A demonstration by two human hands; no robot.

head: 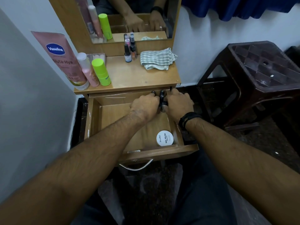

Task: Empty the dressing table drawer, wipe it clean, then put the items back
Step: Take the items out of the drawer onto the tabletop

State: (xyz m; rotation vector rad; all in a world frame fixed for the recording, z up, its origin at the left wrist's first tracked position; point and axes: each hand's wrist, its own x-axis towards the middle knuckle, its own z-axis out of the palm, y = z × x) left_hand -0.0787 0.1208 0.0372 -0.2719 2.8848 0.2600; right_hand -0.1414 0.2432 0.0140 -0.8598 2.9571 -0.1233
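On the counter (129, 77) stand a pink tube (65, 60), a green bottle (101, 72), two small bottles (129, 51) and a striped cloth (157, 58); a brown stool (253, 75) is at the right. In the open drawer (113, 116), both hands meet at the back right corner: the left hand (145, 106) and right hand (177, 103) each curl round small black tubes (162, 95). A white nail polish jar (164, 138) lies near the drawer's front, apart from both hands.

The left hand (145, 106) and right hand (178, 104) cover most of the small black bottles (161, 96) at the back of the drawer (95, 117); their count and the finger grip cannot be determined. The top edge cuts off the mirror (129, 18).
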